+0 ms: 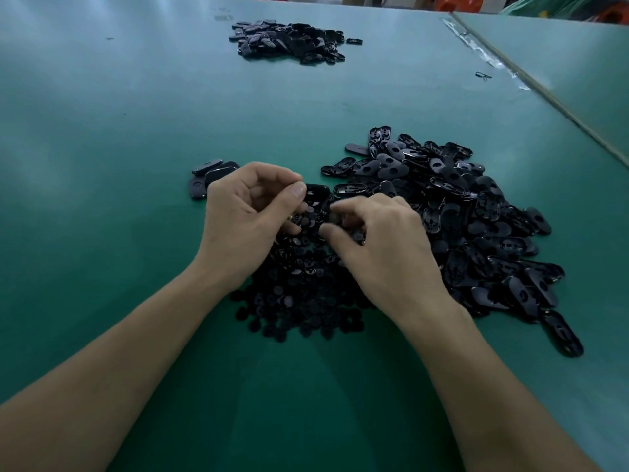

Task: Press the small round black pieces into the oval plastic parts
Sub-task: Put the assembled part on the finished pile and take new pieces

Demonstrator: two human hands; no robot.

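Oval plastic parts (442, 216) lie mostly heaped — left hand (245, 212) pinches one, right hand (384, 243) curls among round black pieces (299, 294), hold unclear; much left.

no legible txt, no labels, no nos.

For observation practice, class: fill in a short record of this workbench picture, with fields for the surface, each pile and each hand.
surface: green table
near pile: small round black pieces, nearest the person
right pile: oval plastic parts
far pile: dark parts, across the table
left group: loose ovals beyond the left hand
left hand: pinches one oval part
right hand: fingers curled in the round pieces; grip hidden
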